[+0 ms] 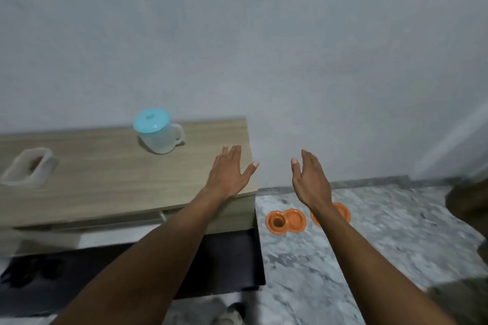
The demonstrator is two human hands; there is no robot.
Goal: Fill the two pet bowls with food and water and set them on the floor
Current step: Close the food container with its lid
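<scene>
Marble floor [369,245] lies open right of the wooden cabinet [118,179]. The left hand [228,174], spread flat and empty, overlaps the cabinet's right edge; the right hand [310,179], fingers straight and empty, hangs beyond it. A jug [158,132] and a tub [29,167] stand on top. An orange double bowl [286,220] sits on the floor by the cabinet's corner, with a second bowl [343,210] just beside it, half hidden by the forearm

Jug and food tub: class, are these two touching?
Apart. The head view shows bare cabinet top between the jug and the food tub.
</scene>
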